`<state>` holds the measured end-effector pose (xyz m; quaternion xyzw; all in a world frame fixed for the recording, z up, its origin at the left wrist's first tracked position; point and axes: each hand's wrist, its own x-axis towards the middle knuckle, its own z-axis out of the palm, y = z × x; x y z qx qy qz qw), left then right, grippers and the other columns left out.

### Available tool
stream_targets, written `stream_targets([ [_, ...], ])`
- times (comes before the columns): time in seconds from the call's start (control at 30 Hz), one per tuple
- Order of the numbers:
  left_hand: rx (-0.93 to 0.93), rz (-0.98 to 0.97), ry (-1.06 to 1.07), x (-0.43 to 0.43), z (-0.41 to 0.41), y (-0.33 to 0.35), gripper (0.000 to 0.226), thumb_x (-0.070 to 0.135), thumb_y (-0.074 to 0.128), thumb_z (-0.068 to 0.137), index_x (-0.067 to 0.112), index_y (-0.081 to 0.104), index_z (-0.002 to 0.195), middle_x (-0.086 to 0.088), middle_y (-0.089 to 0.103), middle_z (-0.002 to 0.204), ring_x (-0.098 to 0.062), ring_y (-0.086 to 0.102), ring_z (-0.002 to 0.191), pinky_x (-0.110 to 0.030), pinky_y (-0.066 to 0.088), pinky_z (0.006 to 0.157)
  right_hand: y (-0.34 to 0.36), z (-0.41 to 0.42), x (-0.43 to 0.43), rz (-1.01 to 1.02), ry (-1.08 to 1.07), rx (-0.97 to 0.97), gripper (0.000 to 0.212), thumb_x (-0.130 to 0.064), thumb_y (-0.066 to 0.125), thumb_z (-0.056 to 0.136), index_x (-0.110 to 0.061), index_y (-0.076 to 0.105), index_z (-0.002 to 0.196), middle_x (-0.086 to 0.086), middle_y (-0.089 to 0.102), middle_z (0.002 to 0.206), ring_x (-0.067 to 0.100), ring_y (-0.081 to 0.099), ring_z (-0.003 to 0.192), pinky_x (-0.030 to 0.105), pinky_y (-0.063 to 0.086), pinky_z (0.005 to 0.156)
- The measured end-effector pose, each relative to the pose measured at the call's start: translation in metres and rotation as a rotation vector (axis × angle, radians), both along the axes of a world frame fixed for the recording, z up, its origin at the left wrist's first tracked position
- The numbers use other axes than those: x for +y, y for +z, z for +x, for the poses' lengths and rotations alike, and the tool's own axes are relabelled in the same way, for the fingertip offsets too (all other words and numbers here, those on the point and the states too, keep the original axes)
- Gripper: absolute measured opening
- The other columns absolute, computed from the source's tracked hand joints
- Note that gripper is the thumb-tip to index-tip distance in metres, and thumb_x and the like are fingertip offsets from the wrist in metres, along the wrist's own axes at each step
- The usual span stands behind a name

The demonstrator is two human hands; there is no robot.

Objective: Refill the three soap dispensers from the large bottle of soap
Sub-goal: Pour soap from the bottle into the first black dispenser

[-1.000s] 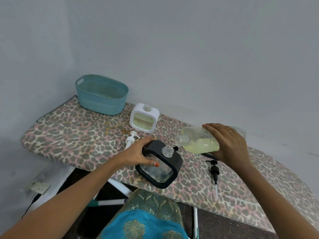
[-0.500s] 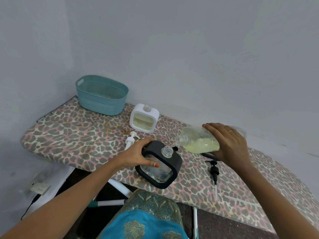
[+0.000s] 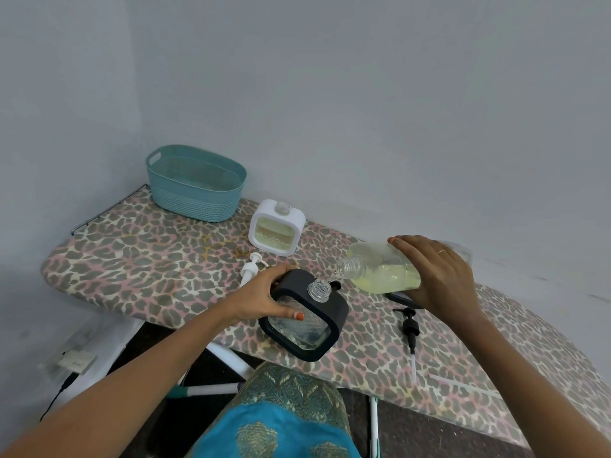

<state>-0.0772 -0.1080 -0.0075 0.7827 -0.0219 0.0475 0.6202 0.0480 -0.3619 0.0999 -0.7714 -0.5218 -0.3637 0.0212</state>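
On the ironing board [image 3: 148, 269], the left hand [image 3: 264, 297] grips the black dispenser [image 3: 335, 328] while the right hand [image 3: 439, 276] clasps the tilted bottle [image 3: 380, 272].

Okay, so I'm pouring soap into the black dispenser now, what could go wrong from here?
The neck of the black dispenser is narrow, so a surge from the tipped bottle could spill onto the board cover. That dispenser stands near the cover's front edge; if your left hand slips, it might topple off.
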Motion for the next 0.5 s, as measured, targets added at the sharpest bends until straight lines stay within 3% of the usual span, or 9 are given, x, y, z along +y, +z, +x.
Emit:
stream_targets([
  [0.2,-0.019,-0.01,-0.003,-0.0014,-0.0015,0.002,0.063,0.022,0.082,0.06,0.012,0.051,0.113,-0.004,0.059,0.112,-0.016,0.058,0.107,-0.018,0.046,0.092,0.0008,0.0004,-0.001,-0.001,-0.006,-0.001,0.065,-0.029,0.089,0.052,-0.005,0.066,0.107,0.012,0.07,0.103,0.029,0.068,0.092,0.039,0.053,0.076],
  [0.33,-0.006,-0.009,0.003,-0.0014,0.0004,0.0003,0.057,0.006,0.081,0.064,0.013,0.052,0.113,-0.004,0.06,0.112,-0.01,0.058,0.104,-0.015,0.045,0.09,0.001,0.0012,-0.0016,-0.005,-0.008,-0.006,0.066,-0.032,0.089,0.052,-0.005,0.066,0.108,0.012,0.069,0.104,0.029,0.068,0.092,0.039,0.053,0.076],
  [0.5,-0.003,-0.012,0.004,-0.0009,0.0008,-0.0002,0.055,0.006,0.081,0.065,0.02,0.051,0.109,0.0,0.06,0.111,0.002,0.059,0.1,-0.01,0.044,0.086,0.0019,0.0007,-0.0019,-0.002,-0.011,-0.009,0.065,-0.034,0.088,0.053,-0.005,0.066,0.107,0.012,0.069,0.104,0.029,0.068,0.092,0.039,0.053,0.076],
])
